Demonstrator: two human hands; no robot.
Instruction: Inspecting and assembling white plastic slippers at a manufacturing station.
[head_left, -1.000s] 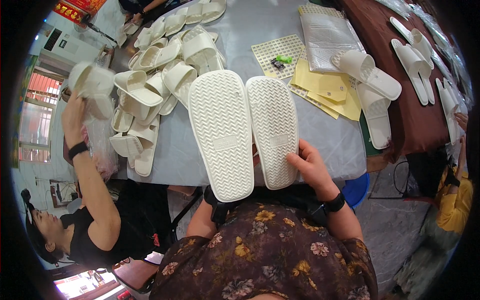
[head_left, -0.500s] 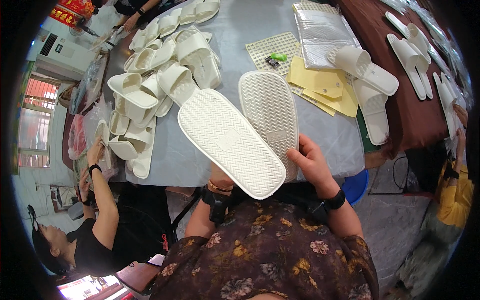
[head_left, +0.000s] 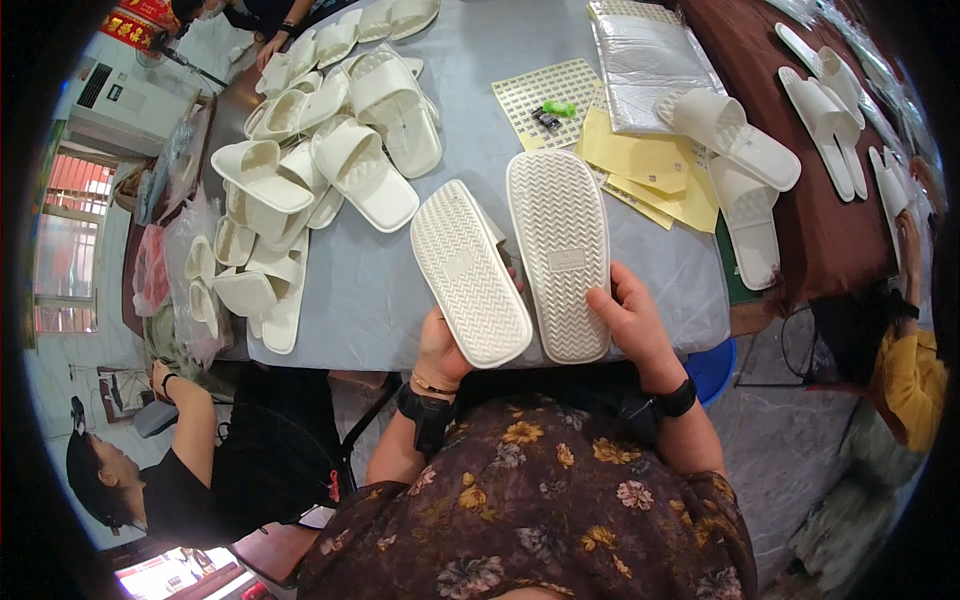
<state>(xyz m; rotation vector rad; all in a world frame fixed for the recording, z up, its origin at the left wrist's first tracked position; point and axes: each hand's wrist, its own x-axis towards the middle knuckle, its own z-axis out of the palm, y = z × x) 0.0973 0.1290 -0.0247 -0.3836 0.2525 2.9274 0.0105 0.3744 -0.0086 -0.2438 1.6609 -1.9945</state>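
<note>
I hold two white slippers with their ribbed soles facing up, above the near edge of a grey table (head_left: 360, 290). My left hand (head_left: 442, 350) grips the heel of the left slipper (head_left: 468, 272), which tilts to the left. My right hand (head_left: 628, 318) grips the heel of the right slipper (head_left: 560, 250), which points straight away from me. The two soles lie side by side and almost touch.
A heap of white slippers (head_left: 320, 150) covers the table's far left. Yellow sheets (head_left: 645, 165), a sticker sheet (head_left: 545, 95) and a clear bag (head_left: 650, 60) lie far right, with two slippers (head_left: 740, 160) beside them. One person crouches at lower left (head_left: 170, 470), another stands at right (head_left: 905, 370).
The left slipper has swung back toward upright and drawn in beside the right one. The person at left has lowered their arm and bent down.
</note>
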